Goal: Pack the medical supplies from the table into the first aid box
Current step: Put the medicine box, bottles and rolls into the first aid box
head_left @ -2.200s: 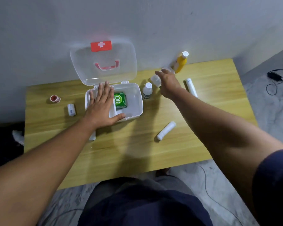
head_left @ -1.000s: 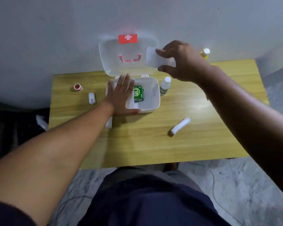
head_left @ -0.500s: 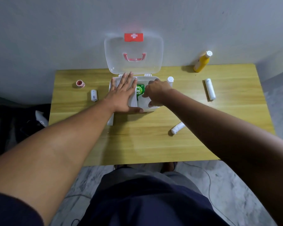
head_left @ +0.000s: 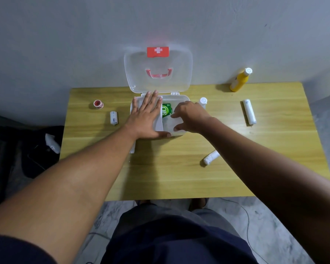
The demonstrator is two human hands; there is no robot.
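The white first aid box stands open at the back of the wooden table, its clear lid leaning on the wall. My left hand lies flat with fingers spread on the white insert over the box's left half. My right hand reaches into the right half, with thumb and fingers around a translucent white packet that rests low in the box. A green carton lies inside behind the packet.
On the table are a tape roll and a small bandage roll on the left, a small white bottle, a yellow bottle, and two longer bandage rolls. A white piece shows under my left forearm.
My right hand picked up the white packet at the back of the table, lifted it and brought it down into the box. My left hand stayed flat on the box.
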